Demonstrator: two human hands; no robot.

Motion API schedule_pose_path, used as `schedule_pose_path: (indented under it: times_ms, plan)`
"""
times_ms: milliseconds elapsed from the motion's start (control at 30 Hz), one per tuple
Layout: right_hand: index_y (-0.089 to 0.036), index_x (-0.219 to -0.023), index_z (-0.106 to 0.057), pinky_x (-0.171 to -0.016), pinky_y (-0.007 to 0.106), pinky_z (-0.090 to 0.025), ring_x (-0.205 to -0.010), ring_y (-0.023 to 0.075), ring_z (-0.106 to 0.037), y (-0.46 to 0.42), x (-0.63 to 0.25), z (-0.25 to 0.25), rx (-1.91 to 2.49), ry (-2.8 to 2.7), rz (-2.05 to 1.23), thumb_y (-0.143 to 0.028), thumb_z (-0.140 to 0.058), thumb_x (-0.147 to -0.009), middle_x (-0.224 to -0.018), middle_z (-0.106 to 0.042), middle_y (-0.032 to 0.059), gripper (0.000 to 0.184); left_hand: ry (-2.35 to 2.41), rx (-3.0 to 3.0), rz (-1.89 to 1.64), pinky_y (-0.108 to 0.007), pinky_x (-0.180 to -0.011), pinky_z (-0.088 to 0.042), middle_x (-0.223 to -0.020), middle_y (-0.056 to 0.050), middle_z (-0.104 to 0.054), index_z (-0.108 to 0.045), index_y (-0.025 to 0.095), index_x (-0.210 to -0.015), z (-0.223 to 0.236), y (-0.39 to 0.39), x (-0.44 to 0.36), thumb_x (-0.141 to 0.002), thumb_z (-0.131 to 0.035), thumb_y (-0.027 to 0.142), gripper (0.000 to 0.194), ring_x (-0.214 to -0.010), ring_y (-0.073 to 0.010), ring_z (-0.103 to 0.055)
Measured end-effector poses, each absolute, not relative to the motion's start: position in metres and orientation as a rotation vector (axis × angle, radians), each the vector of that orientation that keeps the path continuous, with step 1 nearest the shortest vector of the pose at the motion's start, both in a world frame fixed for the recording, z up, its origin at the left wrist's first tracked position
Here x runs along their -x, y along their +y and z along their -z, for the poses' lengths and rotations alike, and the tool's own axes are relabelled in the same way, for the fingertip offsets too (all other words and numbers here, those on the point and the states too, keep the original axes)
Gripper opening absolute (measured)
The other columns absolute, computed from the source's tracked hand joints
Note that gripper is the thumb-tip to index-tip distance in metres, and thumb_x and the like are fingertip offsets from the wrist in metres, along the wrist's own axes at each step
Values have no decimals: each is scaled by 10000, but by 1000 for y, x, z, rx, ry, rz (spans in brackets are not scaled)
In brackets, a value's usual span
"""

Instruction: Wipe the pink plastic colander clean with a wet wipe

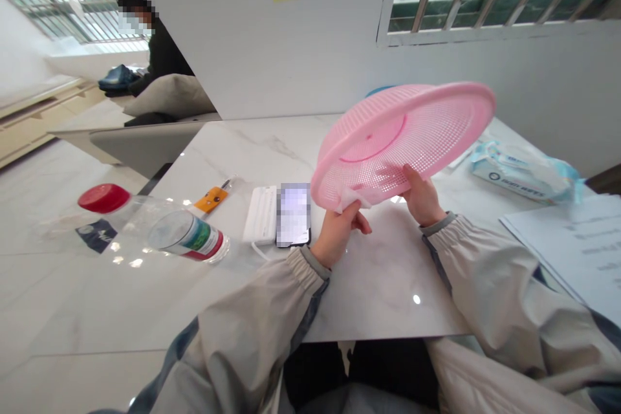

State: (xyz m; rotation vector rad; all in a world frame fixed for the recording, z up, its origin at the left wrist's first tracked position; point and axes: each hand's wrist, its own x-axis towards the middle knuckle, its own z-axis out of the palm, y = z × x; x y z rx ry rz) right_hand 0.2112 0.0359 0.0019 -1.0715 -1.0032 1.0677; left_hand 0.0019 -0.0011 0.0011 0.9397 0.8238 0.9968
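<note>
A pink plastic colander (436,126) is held up tilted above the table, its perforated inside turned partly toward me. My right hand (423,199) grips its near rim, thumb on the inner side and fingers underneath, partly hidden. At the rim's left end, my left hand (337,229) pinches a white wipe (350,196) that is folded over the edge. Some of the left fingers curl below the rim. Behind the colander a bit of something blue (380,90) shows; its kind is hidden.
On the marble-patterned table (383,284) lie a phone (294,215), a white power bank (261,215) and an orange tag (211,199). Plastic bottles (104,198) are at left. A wipes pack (524,174) and papers (577,239) are at right. Another person (162,45) sits far left.
</note>
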Motion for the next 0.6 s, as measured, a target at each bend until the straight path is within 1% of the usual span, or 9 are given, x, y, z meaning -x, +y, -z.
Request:
schedule_pose_path:
  times_ms: [100,167,233,300,367,467,600]
  plan:
    - [-214,-1250,-795,-817,412,-677,-1110,298,-789,34,-210,-3,1059,-978,-1207,-671,-692,-936,-1259,-810,128,564,776,-947,-957,-299,-625,-488,-611,6,-659,-673,190,-951,1,-1,-1,-892,-721,491,311,-558,-149,-624]
    - [-262,-1310,-784,-872,417,-676,-1166,286,-777,32,-208,-5,1046,-982,-1362,-691,-687,-936,-1312,-797,94,578,758,-955,-938,-300,-637,-492,-599,2,-651,-676,184,-906,1,-3,-1,-896,-725,493,313,-566,-147,-623]
    - [-329,-1356,-767,-860,404,-676,-1176,270,-773,30,-204,-6,1037,-1023,-1474,-711,-685,-932,-1329,-791,57,576,752,-955,-939,-299,-640,-494,-592,0,-650,-677,177,-883,-1,-4,-2,-895,-730,489,317,-567,-143,-617]
    - [-373,-1359,-762,-829,401,-676,-1170,268,-771,27,-200,-7,1031,-1062,-1520,-719,-705,-916,-1324,-791,37,565,752,-950,-944,-299,-637,-494,-598,-5,-659,-682,169,-887,-2,-5,-2,-891,-736,485,321,-567,-142,-616]
    - [-372,-1338,-772,-838,415,-677,-1190,277,-760,26,-198,-8,1031,-1068,-1525,-714,-735,-894,-1323,-790,36,561,750,-945,-944,-299,-636,-496,-603,-11,-667,-686,163,-893,-3,-5,-3,-889,-743,485,327,-570,-144,-621]
    - [-326,-1312,-786,-866,413,-672,-1209,276,-746,28,-200,-7,1054,-1023,-1463,-666,-781,-865,-1342,-781,51,561,749,-939,-950,-303,-642,-506,-608,-18,-675,-677,163,-879,-1,-4,-3,-884,-750,489,334,-574,-146,-631]
    - [-280,-1274,-783,-824,374,-667,-1134,247,-753,36,-211,-6,1052,-942,-1222,-574,-816,-836,-1338,-780,64,529,762,-905,-1005,-298,-622,-500,-593,-3,-665,-665,166,-957,0,-3,-3,-866,-762,503,362,-571,-157,-641]
